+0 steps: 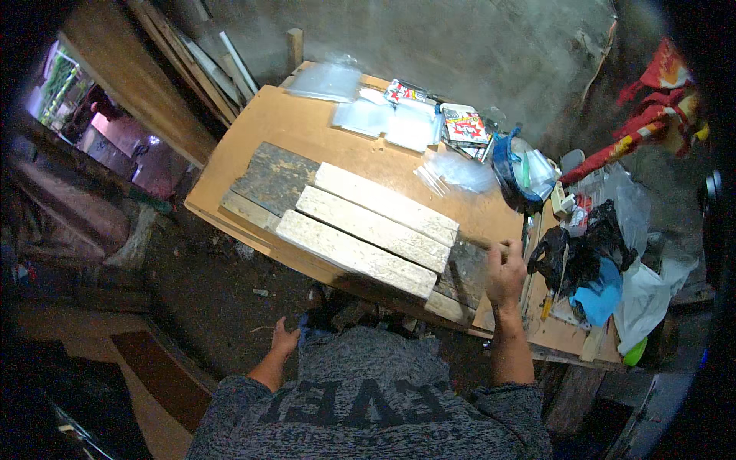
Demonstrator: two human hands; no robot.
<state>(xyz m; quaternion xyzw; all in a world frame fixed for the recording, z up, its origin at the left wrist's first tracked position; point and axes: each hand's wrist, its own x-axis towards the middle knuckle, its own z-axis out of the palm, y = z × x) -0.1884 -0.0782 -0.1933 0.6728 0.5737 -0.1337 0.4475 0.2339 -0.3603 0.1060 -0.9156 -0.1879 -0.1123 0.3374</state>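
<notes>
Three long, pale, speckled blocks (376, 228) lie side by side across a dark, worn board (274, 180) on the table. The board's other end shows past their right ends. Just right of that end is my right hand (506, 274), raised over the table's right part with its fingers curled in; what they hold, if anything, is hidden. My left hand (285, 335) hangs low at my side, off the table's front edge, thumb and fingers apart. A thin pale strand (261, 330) shows beside it, and whether it touches the hand is unclear.
On the tan table (230, 126), clear plastic sheets (360, 116) and small printed boxes (464, 125) line the back. A blue round container (510, 172) stands at the right. Beyond it sit black plastic bags (583, 249), a blue bag (598, 295) and a white bag (655, 303).
</notes>
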